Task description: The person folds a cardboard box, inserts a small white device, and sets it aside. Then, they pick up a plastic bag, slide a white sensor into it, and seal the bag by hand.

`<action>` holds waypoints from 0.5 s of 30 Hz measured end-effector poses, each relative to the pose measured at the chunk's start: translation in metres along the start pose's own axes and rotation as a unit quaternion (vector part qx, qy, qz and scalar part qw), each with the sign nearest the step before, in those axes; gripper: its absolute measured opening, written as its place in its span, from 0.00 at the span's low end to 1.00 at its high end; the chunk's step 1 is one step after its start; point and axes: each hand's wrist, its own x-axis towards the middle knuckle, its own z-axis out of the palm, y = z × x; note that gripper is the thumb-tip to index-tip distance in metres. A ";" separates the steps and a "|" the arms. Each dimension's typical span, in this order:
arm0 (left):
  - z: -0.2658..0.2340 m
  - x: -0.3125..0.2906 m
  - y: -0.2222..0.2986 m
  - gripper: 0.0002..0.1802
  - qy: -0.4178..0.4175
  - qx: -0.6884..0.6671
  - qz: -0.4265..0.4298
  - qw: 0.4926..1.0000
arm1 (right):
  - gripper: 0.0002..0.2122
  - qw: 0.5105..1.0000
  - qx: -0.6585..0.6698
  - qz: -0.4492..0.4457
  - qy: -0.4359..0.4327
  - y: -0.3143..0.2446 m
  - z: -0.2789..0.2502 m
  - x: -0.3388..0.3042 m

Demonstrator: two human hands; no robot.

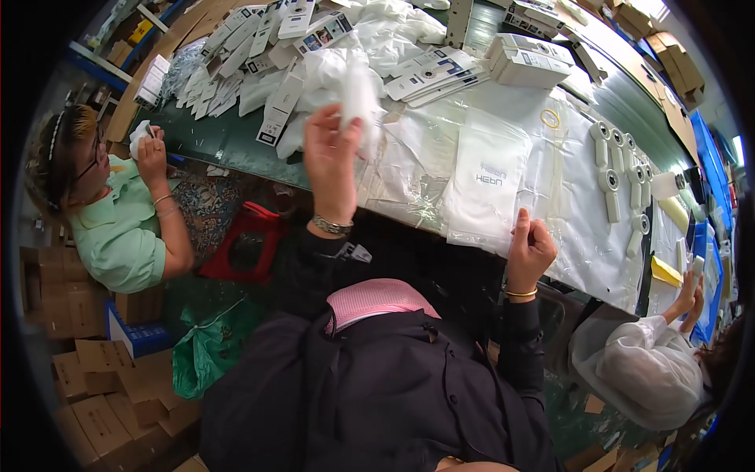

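Note:
My left hand [330, 161] is raised over the table's front edge, fingers closed around a white item [359, 106] that looks wrapped in a soft bag. The item is smeared by motion, so its exact kind is unclear. At the right front corner of a stack of white plastic pouches [484, 185], my right hand [531, 250] is closed with thumb against curled fingers. What it pinches, if anything, is hidden. The pouches lie flat with dark print on top. Left of them, more white bagged items [322, 75] are heaped behind my left hand.
Small printed boxes [279, 106] are piled at the far left, with flat cartons [436, 71] at the back. White handheld devices with round heads [609, 185] lie at the right. A rubber band [550, 119] is nearby. Co-workers sit left [118, 220] and right [641, 366].

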 end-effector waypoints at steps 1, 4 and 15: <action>-0.009 0.008 0.003 0.24 0.042 0.028 0.046 0.998 | 0.19 1.000 0.000 0.000 0.000 0.001 0.000 -0.001; -0.050 0.039 0.013 0.24 0.127 0.076 0.136 0.980 | 0.19 1.000 -0.002 0.002 0.004 0.001 -0.001 -0.001; -0.218 0.077 -0.033 0.31 0.242 0.597 0.110 0.757 | 0.17 0.999 -0.032 -0.009 0.000 -0.006 -0.003 0.002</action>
